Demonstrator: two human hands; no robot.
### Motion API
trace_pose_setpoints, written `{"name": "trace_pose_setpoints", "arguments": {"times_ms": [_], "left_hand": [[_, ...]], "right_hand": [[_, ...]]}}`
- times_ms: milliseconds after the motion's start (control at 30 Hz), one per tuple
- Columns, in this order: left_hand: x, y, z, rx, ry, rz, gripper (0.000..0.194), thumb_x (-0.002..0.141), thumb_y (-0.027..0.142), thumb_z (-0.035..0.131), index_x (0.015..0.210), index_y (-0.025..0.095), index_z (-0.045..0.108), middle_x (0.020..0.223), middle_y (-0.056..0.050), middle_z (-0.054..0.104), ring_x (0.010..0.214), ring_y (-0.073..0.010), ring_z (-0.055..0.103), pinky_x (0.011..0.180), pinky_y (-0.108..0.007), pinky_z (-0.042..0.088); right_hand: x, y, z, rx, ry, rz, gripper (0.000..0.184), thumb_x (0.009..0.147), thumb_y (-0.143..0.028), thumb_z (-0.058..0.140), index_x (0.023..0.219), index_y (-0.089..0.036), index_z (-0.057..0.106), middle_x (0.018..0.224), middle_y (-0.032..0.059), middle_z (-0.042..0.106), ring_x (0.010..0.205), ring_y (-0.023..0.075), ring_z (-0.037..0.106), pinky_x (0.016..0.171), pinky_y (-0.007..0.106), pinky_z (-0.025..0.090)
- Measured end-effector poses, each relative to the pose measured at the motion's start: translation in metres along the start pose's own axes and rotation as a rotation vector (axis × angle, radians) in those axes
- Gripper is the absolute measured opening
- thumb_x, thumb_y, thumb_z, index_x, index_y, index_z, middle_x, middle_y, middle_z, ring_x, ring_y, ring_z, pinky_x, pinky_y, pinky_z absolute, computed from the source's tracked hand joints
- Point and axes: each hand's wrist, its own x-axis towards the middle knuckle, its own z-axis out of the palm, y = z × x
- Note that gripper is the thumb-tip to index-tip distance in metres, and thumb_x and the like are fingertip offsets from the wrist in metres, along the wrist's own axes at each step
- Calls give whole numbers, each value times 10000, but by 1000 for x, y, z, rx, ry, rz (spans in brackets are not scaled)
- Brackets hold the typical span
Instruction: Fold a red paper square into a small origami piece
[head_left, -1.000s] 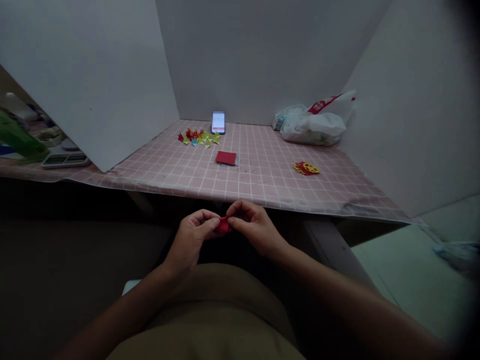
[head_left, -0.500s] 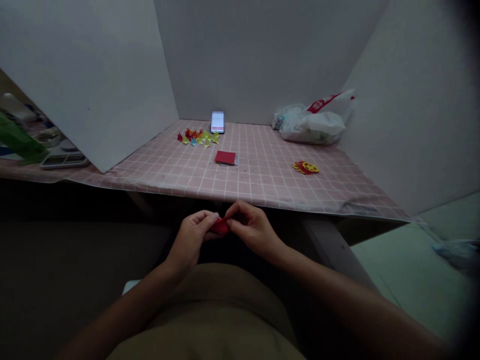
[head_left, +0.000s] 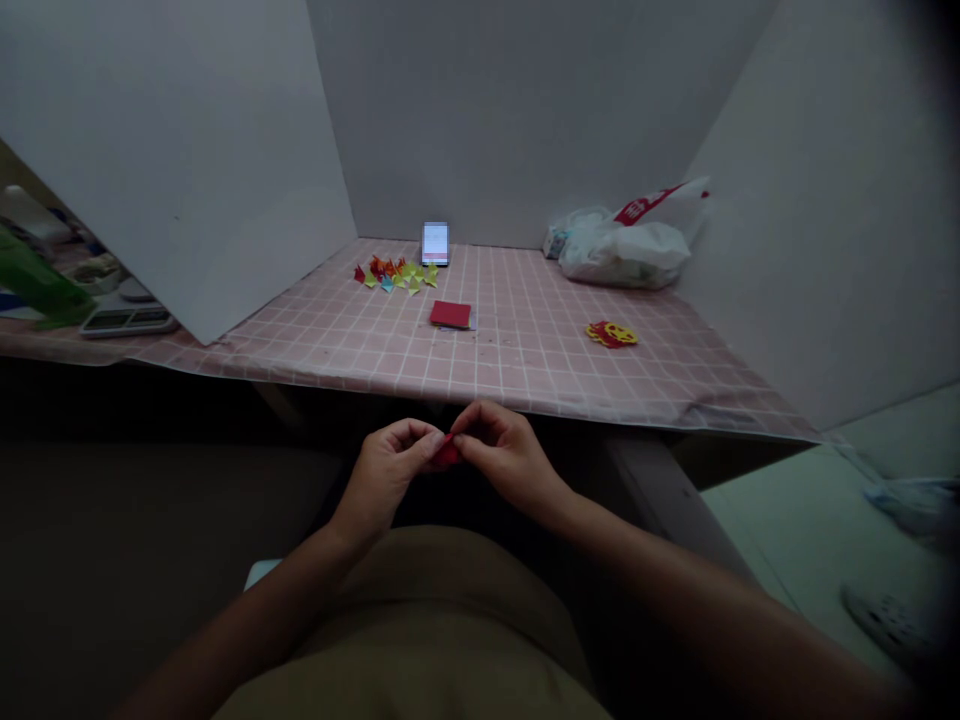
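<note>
The red paper piece slants slightly, its visible upper edge rising toward the right hand; its full long axis is hidden. It sits between both grips, pinched by the left hand's and right hand's thumbs and fingers, before the desk.

Could read no text, brand, number or sign with certainty. Noted pale characters on red print across the plastic bag, at the rear of the worktop: too small and blurred to make out. Noted faint lines and a reddish band on the lit phone: likewise illegible.
</note>
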Motion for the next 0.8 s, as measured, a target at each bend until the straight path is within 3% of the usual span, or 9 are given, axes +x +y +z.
{"name": "trace_pose_setpoints", "arguments": {"times_ms": [467, 667, 800], "left_hand": [[-1, -2, 1, 88, 33, 86, 182, 773, 317, 793, 791, 154, 715, 729, -6, 724, 689, -120, 661, 692, -232, 526], [-2, -1, 1, 126, 41, 137, 144, 799, 302, 759, 796, 164, 719, 750, -7, 733, 716, -133, 671, 712, -244, 530], [-3, -1, 1, 183, 66, 154, 134, 792, 295, 753, 797, 165, 719, 758, -9, 726, 718, -140, 663, 702, -247, 523]], "right_hand": [[0, -1, 1, 121, 4, 91, 58, 745, -181, 677, 784, -190, 634, 735, -17, 619, 682, 127, 569, 655, 280, 465], [3, -3, -2, 284, -56, 141, 88, 808, -239, 654, 871, -187, 621, 696, -24, 632, 639, 121, 598, 681, 291, 483], [4, -5, -3, 259, -86, 135, 98, 836, -271, 649, 870, -185, 620, 688, -23, 630, 628, 119, 593, 668, 286, 480]]}}
